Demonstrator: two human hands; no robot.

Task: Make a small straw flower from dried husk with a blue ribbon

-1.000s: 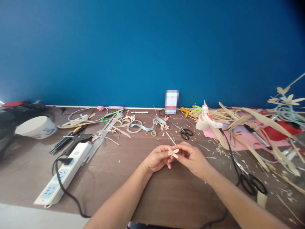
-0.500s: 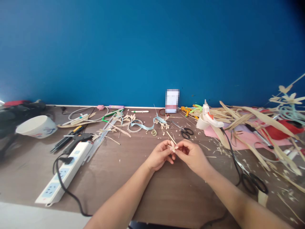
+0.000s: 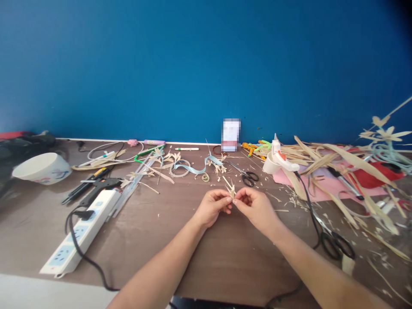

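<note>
Between my two hands is a small pale flower made of dried husk strips [image 3: 232, 192], its petals pointing up and away from me. My left hand [image 3: 214, 207] pinches its base from the left with thumb and forefinger. From the right, my right hand [image 3: 252, 207] pinches the same flower, thumb and finger pressed together. Fingertips of both hands nearly meet and hide the lower part of the flower. Just beyond them lie small scissors with black handles [image 3: 249, 178] and several finished husk flowers [image 3: 213, 161] beside a light blue ribbon [image 3: 195, 170].
At left stand a white bowl [image 3: 41, 169], a black glue gun [image 3: 99, 191] and a power strip [image 3: 80, 234] with its cord. On the right are a white glue gun [image 3: 280, 159] in a holder, husk strips [image 3: 325, 161], pink sheet [image 3: 317, 189] and large scissors [image 3: 336, 244]. Scraps litter the table.
The flower has turned in my fingers, its petals now standing more upright. My fingertips have shifted down to its base. The whole view has slid slightly.
</note>
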